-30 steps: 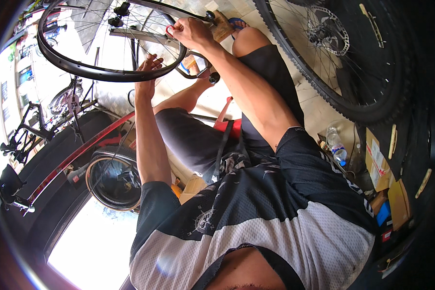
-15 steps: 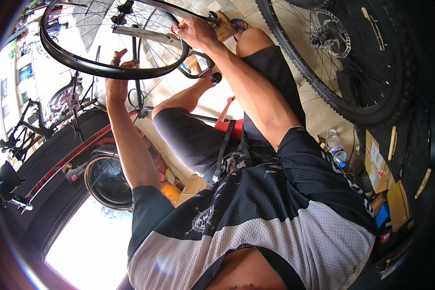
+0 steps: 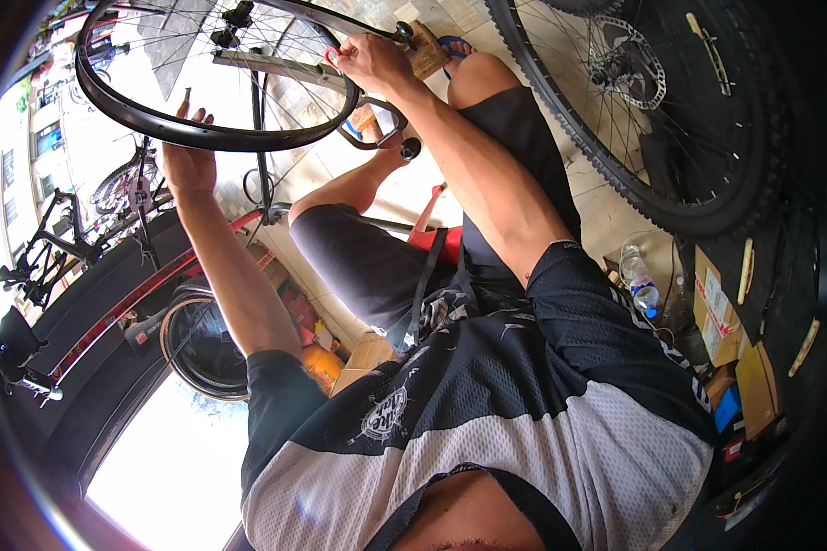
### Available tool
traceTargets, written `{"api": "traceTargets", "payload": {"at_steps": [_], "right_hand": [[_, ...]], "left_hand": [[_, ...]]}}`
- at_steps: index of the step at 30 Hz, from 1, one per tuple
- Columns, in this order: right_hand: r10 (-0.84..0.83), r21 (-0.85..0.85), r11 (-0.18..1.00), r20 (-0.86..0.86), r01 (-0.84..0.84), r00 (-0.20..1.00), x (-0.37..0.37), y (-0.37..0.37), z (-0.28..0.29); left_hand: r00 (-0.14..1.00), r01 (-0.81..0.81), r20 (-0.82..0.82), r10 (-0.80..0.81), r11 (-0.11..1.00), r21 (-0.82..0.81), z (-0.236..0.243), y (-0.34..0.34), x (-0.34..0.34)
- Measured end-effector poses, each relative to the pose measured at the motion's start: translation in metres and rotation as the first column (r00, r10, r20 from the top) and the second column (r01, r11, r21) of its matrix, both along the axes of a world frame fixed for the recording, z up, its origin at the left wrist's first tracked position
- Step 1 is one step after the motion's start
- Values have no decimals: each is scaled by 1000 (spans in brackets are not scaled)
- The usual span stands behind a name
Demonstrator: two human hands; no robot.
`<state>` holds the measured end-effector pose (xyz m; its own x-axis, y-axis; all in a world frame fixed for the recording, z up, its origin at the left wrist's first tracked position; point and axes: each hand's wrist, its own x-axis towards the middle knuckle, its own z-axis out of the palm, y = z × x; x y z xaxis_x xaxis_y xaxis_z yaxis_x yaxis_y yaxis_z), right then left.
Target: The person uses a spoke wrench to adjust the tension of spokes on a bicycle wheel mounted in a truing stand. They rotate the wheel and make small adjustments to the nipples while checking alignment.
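A bare black bicycle wheel (image 3: 248, 140) with thin spokes stands in a metal truing stand (image 3: 280, 64) in front of me. My right hand (image 3: 374, 62) pinches a small red spoke wrench (image 3: 332, 56) at the wheel's right side, beside the spokes near the rim. At the rim's near left side is my left hand (image 3: 191, 165), palm below it. Its fingers stretch up past the rim, slightly apart, and are partly hidden by it. Whether they touch the rim I cannot tell.
To the right is a knobbly-tyred wheel with a disc rotor (image 3: 639, 69). A plastic bottle (image 3: 641, 280) and cardboard (image 3: 717, 312) lie below it. Bicycles (image 3: 64, 230) and another wheel (image 3: 207, 340) are on the left. A wooden block (image 3: 428, 53) is beyond my right hand.
My left hand has shifted left along the rim, and its fingers now point up behind it. My right hand stays in place with the red spoke wrench.
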<state>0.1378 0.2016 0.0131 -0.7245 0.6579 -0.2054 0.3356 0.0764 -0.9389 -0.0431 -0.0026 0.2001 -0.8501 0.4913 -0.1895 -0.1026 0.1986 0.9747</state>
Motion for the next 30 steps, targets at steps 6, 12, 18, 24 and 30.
{"api": "traceTargets", "payload": {"at_steps": [6, 12, 18, 24, 30], "right_hand": [[0, -7, 1000, 7, 0, 1000, 1, 0, 1], [5, -2, 1000, 18, -5, 1000, 3, -1, 3], [-8, -6, 1000, 12, 8, 1000, 3, -2, 5], [5, -25, 1000, 16, -5, 1000, 4, -3, 5], [8, -8, 1000, 19, -8, 1000, 3, -2, 4]], "left_hand": [[959, -70, 272, 83, 996, -58, -79, -2, 32], [928, 41, 371, 22, 986, -159, -123, -3, 64], [958, 119, 277, -78, 984, -134, -112, 1, 55], [965, 128, 244, -98, 986, -110, -107, 0, 50], [968, 148, 245, -54, 911, -384, -125, -1, 55]]}}
